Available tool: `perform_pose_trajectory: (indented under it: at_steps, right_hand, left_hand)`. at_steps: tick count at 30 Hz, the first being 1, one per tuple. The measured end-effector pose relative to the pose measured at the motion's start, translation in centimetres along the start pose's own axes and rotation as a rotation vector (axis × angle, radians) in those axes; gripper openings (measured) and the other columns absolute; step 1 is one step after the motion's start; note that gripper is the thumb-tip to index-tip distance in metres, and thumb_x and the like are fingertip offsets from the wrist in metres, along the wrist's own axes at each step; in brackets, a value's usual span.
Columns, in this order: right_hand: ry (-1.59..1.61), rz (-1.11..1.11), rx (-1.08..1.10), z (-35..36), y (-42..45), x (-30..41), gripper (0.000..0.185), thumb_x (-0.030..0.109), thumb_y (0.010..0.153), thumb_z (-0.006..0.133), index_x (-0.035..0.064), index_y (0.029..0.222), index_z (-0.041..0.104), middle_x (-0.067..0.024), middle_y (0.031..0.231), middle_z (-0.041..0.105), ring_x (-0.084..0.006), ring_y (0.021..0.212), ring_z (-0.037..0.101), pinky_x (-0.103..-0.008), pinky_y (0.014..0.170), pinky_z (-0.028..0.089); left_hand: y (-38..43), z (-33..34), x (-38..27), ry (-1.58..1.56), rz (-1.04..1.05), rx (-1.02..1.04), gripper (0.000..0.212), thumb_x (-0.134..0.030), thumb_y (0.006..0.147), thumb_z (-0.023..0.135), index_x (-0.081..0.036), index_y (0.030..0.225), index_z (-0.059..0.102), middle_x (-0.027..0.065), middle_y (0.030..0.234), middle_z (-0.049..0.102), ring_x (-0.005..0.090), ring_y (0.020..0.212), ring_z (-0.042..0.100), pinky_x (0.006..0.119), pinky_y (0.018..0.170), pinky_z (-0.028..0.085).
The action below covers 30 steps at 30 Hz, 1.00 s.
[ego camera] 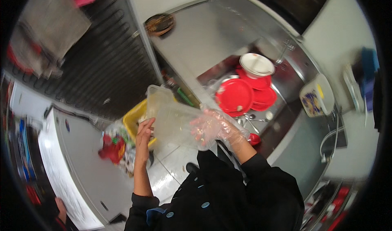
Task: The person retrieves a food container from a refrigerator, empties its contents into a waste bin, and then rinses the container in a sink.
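A translucent plastic container [176, 122] is tilted between my hands, above a yellow bin [130, 116]. My right hand [211, 128], in a loose clear plastic glove, grips its right end; the fingers show through the plastic. My bare left hand [145, 131] is at its left edge, fingers bent, and whether it grips the plastic is unclear. Right of my hands, the steel sink holds red plates [234, 96], white bowls [257, 64] and several spoons [251, 120]. A small red cup [254, 139] sits near my right wrist.
A steel counter [196, 31] carries a round brown dish [160, 24]. Filled plastic bags [113, 146] lie left of the bin. Beyond them is a white appliance [82, 166]. A faucet [284, 50] and a white plastic tub [318, 96] are at the sink's far side. Another person's hand [60, 206] shows lower left.
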State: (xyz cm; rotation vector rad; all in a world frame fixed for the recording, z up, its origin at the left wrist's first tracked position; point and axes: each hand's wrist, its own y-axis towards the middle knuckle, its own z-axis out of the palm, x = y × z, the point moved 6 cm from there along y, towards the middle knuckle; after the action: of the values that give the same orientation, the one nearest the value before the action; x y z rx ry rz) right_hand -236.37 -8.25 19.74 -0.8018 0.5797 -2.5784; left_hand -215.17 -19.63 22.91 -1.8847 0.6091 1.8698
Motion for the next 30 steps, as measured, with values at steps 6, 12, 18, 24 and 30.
perform_pose_trajectory:
  at_steps: [6, 12, 18, 24, 30]
  right_hand:
    - [-0.656, -0.436, -0.609, -8.5, -10.5, 10.1, 0.052, 0.047, 0.083, 0.051, -0.0037, 0.095, 0.057, -0.0167, 0.080, 0.060, -0.0306, 0.065, 0.061, -0.0436, 0.052, 0.050]
    - [-0.201, -1.124, -1.015, -22.5, -21.1, 26.2, 0.032, 0.031, 0.085, 0.054, -0.0010, 0.080, 0.053, -0.0110, 0.066, 0.054, -0.0185, 0.048, 0.053, -0.0324, 0.045, 0.046]
    - [-0.256, -1.095, -1.184, -41.3, -21.4, 43.1, 0.026, 0.016, 0.083, 0.051, -0.0051, 0.098, 0.051, -0.0120, 0.073, 0.055, -0.0185, 0.052, 0.054, -0.0279, 0.049, 0.047]
    - [-0.572, -1.483, -1.213, -43.2, -19.9, 45.7, 0.022, 0.014, 0.073, 0.056, 0.0036, 0.092, 0.061, -0.0141, 0.078, 0.058, -0.0231, 0.066, 0.057, -0.0345, 0.062, 0.048]
    - [-1.394, -1.178, -1.699, -37.0, -24.2, 45.2, 0.015, 0.012, 0.071, 0.056, 0.0077, 0.083, 0.063, -0.0110, 0.082, 0.060, -0.0261, 0.081, 0.057, -0.0359, 0.075, 0.045]
  left_hand:
    - [10.3, 16.8, -0.7, 0.048, -0.266, 0.646, 0.045, -0.040, 0.081, 0.056, -0.004, 0.107, 0.057, 0.0068, 0.099, 0.057, 0.0186, 0.096, 0.052, 0.032, 0.076, 0.045]
    - [18.3, 28.8, 4.4, -0.136, -0.580, 0.616, 0.053, -0.047, 0.082, 0.052, -0.002, 0.111, 0.053, 0.0096, 0.106, 0.057, 0.0219, 0.093, 0.057, 0.037, 0.074, 0.049]
    - [21.8, 39.9, 9.7, -0.018, -0.748, 0.791, 0.074, -0.061, 0.080, 0.044, -0.011, 0.133, 0.031, 0.0099, 0.127, 0.044, 0.0262, 0.114, 0.046, 0.049, 0.085, 0.043]
    - [23.3, 45.9, 11.7, -0.012, -0.878, 0.906, 0.070, -0.060, 0.083, 0.040, -0.012, 0.133, 0.030, 0.0078, 0.128, 0.043, 0.0244, 0.115, 0.044, 0.050, 0.086, 0.041]
    - [24.2, 51.5, 13.5, 0.005, -0.878, 0.982, 0.061, -0.053, 0.086, 0.042, -0.013, 0.130, 0.034, 0.0078, 0.126, 0.045, 0.0246, 0.113, 0.046, 0.046, 0.082, 0.045]
